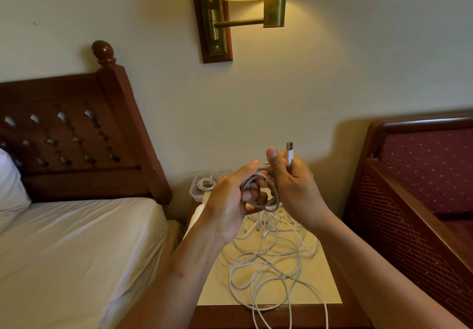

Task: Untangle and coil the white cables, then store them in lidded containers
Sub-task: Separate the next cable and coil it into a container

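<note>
Hands meet above a cream-topped bedside surface with a dark wooden edge [322,282], and between them they hold a coiled white cable [268,202] in the air. The left-hand grip [230,208] is curled round the near side of the coil, with fingers hooked through its loops. The right-hand grip [297,188] closes on the far side and pinches the cable's free end, so that the white USB plug with a metal tip [289,152] points straight up beside the raised thumb. Below the hands, a tangle of loose white cables [268,262] sprawls over the surface, and a few strands hang over its front edge. At the back left corner stands a clear plastic container [195,192], lid off, with a small coiled white cable [206,183] inside. A bed with a white sheet [76,252] and a carved wooden headboard [76,136] lies to the left. A dark red upholstered seat [422,172] stands to the right, and a lit brass wall lamp [273,8] hangs overhead.
</note>
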